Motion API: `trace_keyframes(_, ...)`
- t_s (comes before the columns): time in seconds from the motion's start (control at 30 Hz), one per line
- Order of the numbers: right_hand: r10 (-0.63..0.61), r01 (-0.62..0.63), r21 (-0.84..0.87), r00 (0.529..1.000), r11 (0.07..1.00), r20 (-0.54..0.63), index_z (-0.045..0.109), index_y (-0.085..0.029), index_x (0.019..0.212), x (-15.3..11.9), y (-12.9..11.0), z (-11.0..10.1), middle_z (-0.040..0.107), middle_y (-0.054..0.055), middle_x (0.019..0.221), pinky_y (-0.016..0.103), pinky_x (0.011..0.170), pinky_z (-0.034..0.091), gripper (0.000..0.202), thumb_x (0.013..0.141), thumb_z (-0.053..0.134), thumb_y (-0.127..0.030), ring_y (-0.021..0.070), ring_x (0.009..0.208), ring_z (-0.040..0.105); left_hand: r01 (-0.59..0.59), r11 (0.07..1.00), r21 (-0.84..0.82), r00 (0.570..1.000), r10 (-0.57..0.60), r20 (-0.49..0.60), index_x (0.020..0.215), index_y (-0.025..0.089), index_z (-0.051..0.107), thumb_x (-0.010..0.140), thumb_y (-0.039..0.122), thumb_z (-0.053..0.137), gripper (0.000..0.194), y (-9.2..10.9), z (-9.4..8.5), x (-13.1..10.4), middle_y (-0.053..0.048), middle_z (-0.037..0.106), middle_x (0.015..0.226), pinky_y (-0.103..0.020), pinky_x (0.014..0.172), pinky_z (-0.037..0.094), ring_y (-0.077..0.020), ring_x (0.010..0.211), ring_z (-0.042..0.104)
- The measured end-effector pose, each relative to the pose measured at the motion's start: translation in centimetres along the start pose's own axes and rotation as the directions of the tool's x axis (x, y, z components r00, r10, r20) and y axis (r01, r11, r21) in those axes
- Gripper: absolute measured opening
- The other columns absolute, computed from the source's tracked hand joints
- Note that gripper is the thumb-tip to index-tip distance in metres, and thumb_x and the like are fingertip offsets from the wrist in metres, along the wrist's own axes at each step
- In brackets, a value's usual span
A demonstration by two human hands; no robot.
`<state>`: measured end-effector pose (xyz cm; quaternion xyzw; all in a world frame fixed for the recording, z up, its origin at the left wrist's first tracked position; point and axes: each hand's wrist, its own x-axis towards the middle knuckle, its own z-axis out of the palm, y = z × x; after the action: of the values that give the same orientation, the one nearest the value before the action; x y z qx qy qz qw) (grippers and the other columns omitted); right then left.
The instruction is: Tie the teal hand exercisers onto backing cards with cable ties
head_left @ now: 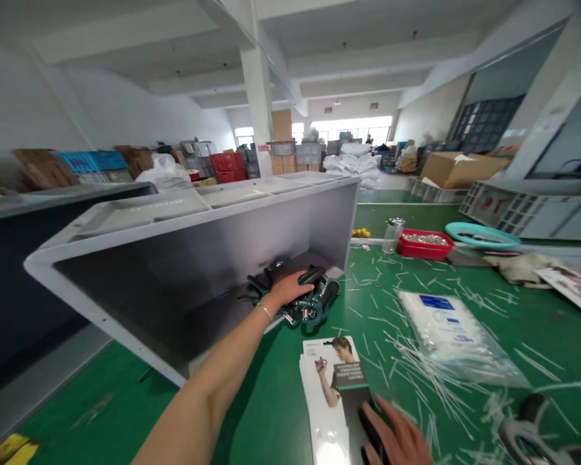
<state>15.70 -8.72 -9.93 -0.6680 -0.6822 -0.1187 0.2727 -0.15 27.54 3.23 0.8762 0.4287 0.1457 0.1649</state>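
A grey plastic crate (242, 223) lies on its side, its opening facing me. Several dark green and black tools (322, 300) are heaped at its right front edge. My left hand (293, 287) reaches onto this heap, its fingers curled over a black handle. At the bottom, my right hand (399, 433) rests at the right edge of a stack of printed cards (324, 400), fingers spread, with a dark object beneath them that is partly hidden. The cards lie flat on the green table (266, 413).
White cable ties (426, 381) are scattered over the right side, near a clear bag of ties (452, 329). Behind stand a glass jar (393, 236), a red tray (423, 245) and a turquoise plate (484, 236). Pliers (537, 433) lie at the bottom right.
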Motion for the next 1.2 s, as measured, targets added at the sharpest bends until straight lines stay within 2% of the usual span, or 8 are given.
trace_keyframes(0.17, -0.005, -0.001, 0.022, 0.965, 1.0, 0.261, 0.051, -0.028, 0.141, 1.2, -3.8, -2.7, 0.042, 0.012, 0.152, 0.052, 0.103, 0.042, 0.052, 0.09, 0.056, -0.032, 0.0353, 0.135, 0.043, -0.004, 0.986, 0.164, 0.99, 0.027, -0.137, 0.139, 0.025, 0.051, 0.086, 0.058, 0.053, 0.063, 2.0, 0.8, -5.9, -0.013, 0.068, 0.113, -0.038, 0.091, 0.043, -0.0317, 0.105, 0.063)
trace_keyframes(0.33, 0.018, -0.051, 0.09, 0.943, 0.995, 0.332, 0.047, -0.027, 0.143, -0.8, -5.3, -5.2, 0.037, 0.013, 0.155, 0.055, 0.108, 0.036, 0.052, 0.092, 0.055, -0.029, 0.0346, 0.139, 0.035, -0.082, 0.969, 0.234, 0.985, 0.114, -0.13, 0.148, 0.021, 0.039, 0.09, 0.048, 0.053, 0.066, 3.2, 1.6, -11.5, -0.018, 0.052, 0.141, -0.048, 0.104, 0.035, -0.035, 0.128, 0.048)
trace_keyframes(0.47, 0.019, -0.099, 0.256, 0.955, 0.962, 0.298, 0.051, -0.025, 0.138, -1.0, -1.9, -7.2, 0.047, 0.013, 0.146, 0.047, 0.107, 0.04, 0.045, 0.094, 0.053, -0.028, 0.0278, 0.132, 0.045, -0.097, 0.98, 0.172, 0.955, 0.141, -0.263, 0.149, 0.017, 0.036, 0.095, 0.043, 0.044, 0.06, 5.0, 5.0, -19.7, -0.016, 0.042, 0.151, -0.046, 0.113, 0.028, -0.0305, 0.139, 0.036)
trace_keyframes(0.63, 0.334, -0.366, 0.071, 0.899, 0.928, 0.282, 0.065, -0.017, 0.106, 2.5, 6.5, -8.7, 0.062, 0.011, 0.112, 0.033, 0.096, 0.045, 0.023, 0.095, 0.045, -0.022, 0.02, 0.106, 0.059, 0.125, 0.979, 0.162, 0.984, -0.101, -0.15, 0.143, 0.003, 0.043, 0.089, 0.06, 0.047, 0.078, 6.8, 10.7, -27.2, -0.027, 0.045, 0.146, -0.055, 0.11, 0.03, -0.0401, 0.138, 0.037)
trace_keyframes(0.73, 0.455, -0.459, -0.053, 0.845, 0.887, 0.282, 0.064, -0.014, 0.098, 4.7, 9.7, -8.5, 0.062, 0.012, 0.105, 0.032, 0.091, 0.044, 0.017, 0.093, 0.049, -0.022, 0.022, 0.102, 0.059, 0.038, 0.983, 0.177, 0.992, -0.016, -0.122, 0.144, 0.005, 0.042, 0.093, 0.052, 0.043, 0.069, 7.3, 12.2, -29.1, -0.023, 0.04, 0.151, -0.052, 0.115, 0.025, -0.0348, 0.142, 0.034)
trace_keyframes(0.9, 0.56, -0.546, -0.13, 0.782, 0.827, 0.275, 0.063, -0.014, 0.092, 6.0, 11.1, -7.4, 0.063, 0.015, 0.103, 0.031, 0.078, 0.043, 0.016, 0.091, 0.054, -0.027, 0.0252, 0.095, 0.063, -0.019, 0.992, 0.125, 0.976, 0.045, -0.212, 0.141, 0.013, 0.049, 0.096, 0.04, 0.044, 0.052, 7.8, 12.9, -32.7, -0.016, 0.049, 0.147, -0.049, 0.113, 0.031, -0.0292, 0.137, 0.043)
trace_keyframes(1.07, 0.566, -0.569, -0.084, 0.772, 0.818, 0.289, 0.064, -0.013, 0.088, 6.6, 11.8, -7.8, 0.065, 0.018, 0.105, 0.031, 0.077, 0.042, 0.021, 0.093, 0.048, -0.026, 0.0255, 0.096, 0.063, 0.107, 0.98, -0.168, 0.959, -0.146, -0.242, 0.115, 0.02, 0.067, 0.09, 0.036, 0.052, 0.033, 8.5, 11.7, -34.0, -0.011, 0.065, 0.125, -0.05, 0.102, 0.042, -0.0286, 0.119, 0.058)
trace_keyframes(1.2, 0.52, -0.558, 0.057, 0.802, 0.828, 0.295, 0.065, -0.014, 0.083, 7.4, 12.3, -9.3, 0.069, 0.015, 0.094, 0.029, 0.078, 0.041, 0.024, 0.092, 0.048, -0.027, 0.0229, 0.091, 0.063, 0.215, 0.844, -0.492, 0.922, -0.341, -0.183, 0.088, 0.018, 0.071, 0.077, 0.035, 0.064, 0.021, 8.9, 9.9, -32.5, -0.01, 0.072, 0.098, -0.047, 0.093, 0.048, -0.029, 0.098, 0.066)
